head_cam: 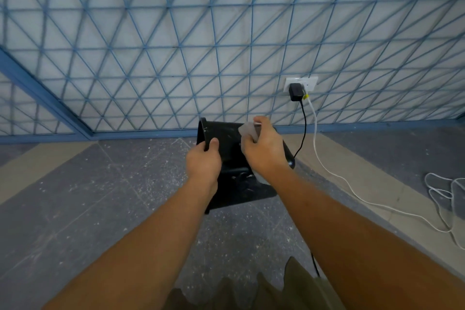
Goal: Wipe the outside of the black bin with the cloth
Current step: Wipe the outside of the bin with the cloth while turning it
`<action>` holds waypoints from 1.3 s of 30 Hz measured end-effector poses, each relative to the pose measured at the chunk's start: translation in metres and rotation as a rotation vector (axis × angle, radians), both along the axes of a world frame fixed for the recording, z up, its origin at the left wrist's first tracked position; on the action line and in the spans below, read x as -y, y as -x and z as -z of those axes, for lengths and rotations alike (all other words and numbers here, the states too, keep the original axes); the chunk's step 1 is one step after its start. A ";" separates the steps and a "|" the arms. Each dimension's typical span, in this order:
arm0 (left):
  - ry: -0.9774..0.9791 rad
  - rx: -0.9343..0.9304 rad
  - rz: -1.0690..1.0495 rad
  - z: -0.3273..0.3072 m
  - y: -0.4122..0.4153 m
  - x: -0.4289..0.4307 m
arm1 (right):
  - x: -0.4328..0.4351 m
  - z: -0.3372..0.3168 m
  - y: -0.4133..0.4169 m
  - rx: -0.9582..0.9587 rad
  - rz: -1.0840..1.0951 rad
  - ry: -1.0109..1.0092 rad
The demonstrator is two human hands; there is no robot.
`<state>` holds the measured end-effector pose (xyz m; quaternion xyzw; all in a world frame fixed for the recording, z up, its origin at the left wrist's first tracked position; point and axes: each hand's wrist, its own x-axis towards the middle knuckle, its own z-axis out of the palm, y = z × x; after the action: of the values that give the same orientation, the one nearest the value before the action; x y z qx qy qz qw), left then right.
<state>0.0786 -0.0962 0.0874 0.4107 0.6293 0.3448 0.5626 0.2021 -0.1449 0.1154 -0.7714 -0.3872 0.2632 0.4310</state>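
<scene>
Both forearms extended forward, bare. Left hand (pixel 203 161) grips the rim of the black bin (pixel 225 133), thumb on top, fingers curled over the edge. Right hand (pixel 264 151) holds a pale cloth (pixel 247 131) bunched against the bin's outer wall. Bin is tilted on its side above the floor (pixel 100 184), near the wall socket (pixel 300 82).

Speckled grey and beige floor (pixel 88 196) with a loose white cable (pixel 385 207) across it.

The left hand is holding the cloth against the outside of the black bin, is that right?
Not quite. The head view shows the right hand, not the left, holding the cloth against the outside of the black bin. The left hand grips the bin's rim.
</scene>
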 end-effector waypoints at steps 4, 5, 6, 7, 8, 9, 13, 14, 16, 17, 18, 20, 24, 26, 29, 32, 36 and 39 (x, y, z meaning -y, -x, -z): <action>-0.012 -0.095 0.112 -0.019 0.015 0.001 | 0.009 -0.026 -0.007 0.104 0.016 -0.064; -0.070 -0.178 0.168 -0.024 0.018 0.004 | 0.011 -0.033 -0.008 0.111 0.000 -0.106; -0.144 -0.268 0.221 -0.031 0.020 0.008 | 0.012 -0.040 -0.007 0.111 -0.033 -0.150; -0.224 -0.341 0.255 -0.036 0.022 0.014 | 0.012 -0.046 -0.004 0.118 -0.076 -0.193; -0.302 -0.389 0.260 -0.041 0.023 0.021 | 0.012 -0.051 -0.001 0.137 -0.131 -0.228; -0.369 -0.421 0.241 -0.044 0.025 0.027 | 0.009 -0.054 0.003 0.173 -0.190 -0.254; -0.495 -0.419 0.183 -0.039 0.039 0.041 | -0.004 -0.060 0.021 0.331 -0.350 -0.280; -0.499 -0.410 0.201 -0.037 0.042 0.043 | -0.008 -0.063 0.025 0.350 -0.360 -0.302; -0.488 -0.399 0.247 -0.034 0.044 0.044 | -0.019 -0.070 0.031 0.374 -0.364 -0.338; -0.485 -0.391 0.267 -0.035 0.045 0.045 | -0.024 -0.071 0.034 0.388 -0.376 -0.343; -0.488 -0.379 0.283 -0.037 0.045 0.046 | -0.030 -0.071 0.036 0.407 -0.399 -0.335; -0.491 -0.334 0.292 -0.042 0.047 0.047 | -0.038 -0.067 0.041 0.440 -0.470 -0.317; -0.431 -0.218 0.251 -0.047 0.057 0.042 | -0.025 -0.062 0.050 0.466 -0.628 -0.311; -0.415 -0.194 0.242 -0.047 0.060 0.039 | -0.023 -0.064 0.052 0.477 -0.706 -0.295; -0.427 -0.184 0.233 -0.049 0.057 0.040 | -0.041 -0.073 0.047 0.489 -0.614 -0.282; -0.438 -0.164 0.200 -0.055 0.057 0.044 | -0.047 -0.079 0.049 0.489 -0.545 -0.316; -0.408 -0.047 0.123 -0.060 0.059 0.043 | -0.023 -0.081 0.058 0.463 -0.692 -0.286; -0.423 -0.069 0.146 -0.062 0.057 0.046 | -0.033 -0.085 0.050 0.472 -0.598 -0.305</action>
<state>0.0211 -0.1427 0.1493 0.5754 0.5304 0.4132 0.4657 0.1525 -0.1119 0.2002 -0.5913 -0.7173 0.1322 0.3441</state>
